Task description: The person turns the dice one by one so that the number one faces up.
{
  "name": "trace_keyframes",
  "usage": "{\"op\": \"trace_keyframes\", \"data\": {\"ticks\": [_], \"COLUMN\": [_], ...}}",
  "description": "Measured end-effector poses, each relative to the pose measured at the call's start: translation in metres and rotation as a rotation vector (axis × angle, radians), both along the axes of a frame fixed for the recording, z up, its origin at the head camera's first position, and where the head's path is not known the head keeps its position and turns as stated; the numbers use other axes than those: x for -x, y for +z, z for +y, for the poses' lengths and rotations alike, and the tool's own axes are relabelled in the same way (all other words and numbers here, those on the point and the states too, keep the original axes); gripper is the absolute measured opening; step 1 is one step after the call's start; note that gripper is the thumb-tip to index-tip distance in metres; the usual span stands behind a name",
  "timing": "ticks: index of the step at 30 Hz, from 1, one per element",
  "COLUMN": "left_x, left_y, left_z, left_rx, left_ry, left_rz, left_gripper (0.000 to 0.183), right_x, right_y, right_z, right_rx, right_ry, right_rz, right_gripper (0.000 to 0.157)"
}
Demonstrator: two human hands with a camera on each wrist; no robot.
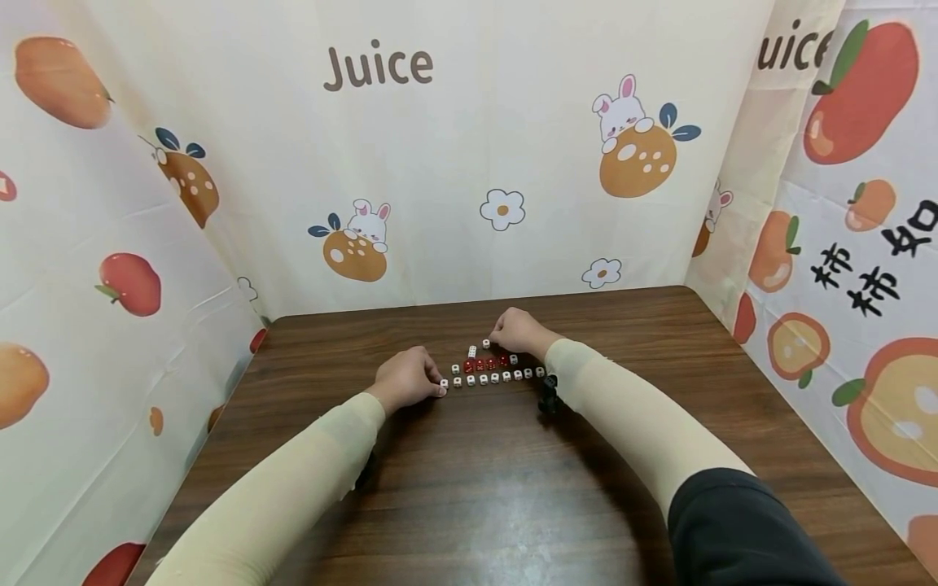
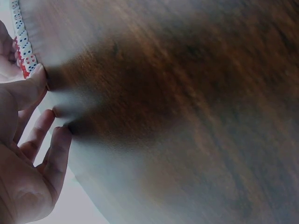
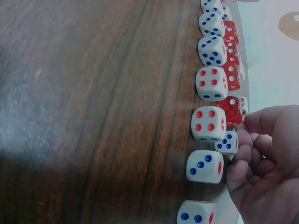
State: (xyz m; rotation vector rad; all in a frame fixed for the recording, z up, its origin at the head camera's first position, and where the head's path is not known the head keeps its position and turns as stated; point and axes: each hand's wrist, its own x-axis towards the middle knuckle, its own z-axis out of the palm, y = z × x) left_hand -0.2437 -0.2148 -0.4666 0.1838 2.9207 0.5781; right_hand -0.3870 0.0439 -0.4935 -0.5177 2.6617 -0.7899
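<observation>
A front row of white dice (image 1: pixel 494 378) runs across the wooden table. Behind it stands a row of red dice (image 1: pixel 479 365) with a white die (image 3: pixel 226 143) at its right end. My left hand (image 1: pixel 407 378) is at the front row's left end, thumb and forefinger pinching the last white die (image 1: pixel 444 383); its other fingers are loosely bent. Behind the rows, my right hand (image 1: pixel 522 332) has curled fingers close to a white die (image 1: pixel 486 344) farther back. Whether a die sits between its fingertips is hidden. Another white piece (image 1: pixel 472 352) stands behind the red dice.
The brown wooden table (image 1: pixel 454 488) reaches back to a printed cloth wall (image 1: pixel 440 163), with more cloth at both sides. A small black object (image 1: pixel 547 395) hangs at the right wrist, close to the front row's right end.
</observation>
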Motion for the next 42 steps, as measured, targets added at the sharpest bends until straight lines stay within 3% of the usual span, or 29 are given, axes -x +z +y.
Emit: {"op": "trace_keyframes", "data": {"ticks": [3, 9, 15, 32, 42], "left_x": [0.0, 0.002, 0.002, -0.001, 0.0], "left_y": [0.001, 0.0, -0.001, 0.003, 0.0], "left_z": [0.001, 0.0, 0.001, 0.0, 0.0], "left_rx": [-0.003, -0.002, -0.002, -0.005, -0.002], "left_ry": [-0.002, 0.005, 0.003, 0.003, 0.0], "left_rz": [-0.003, -0.015, -0.017, 0.003, -0.001], "left_gripper": [0.011, 0.012, 0.012, 0.012, 0.012], "right_x": [-0.013, -0.024, -0.024, -0.026, -0.022], "right_y": [0.01, 0.015, 0.01, 0.006, 0.004], "right_z": [0.003, 0.009, 0.01, 0.005, 0.017], "right_rx": [0.022, 0.066, 0.079, 0.101, 0.19], "right_ry": [-0.003, 0.018, 0.042, 0.029, 0.012], "right_rz": [0.032, 0.057, 0.051, 0.083, 0.02], "right_gripper": [0.048, 0.023, 0.03, 0.016, 0.018]}}
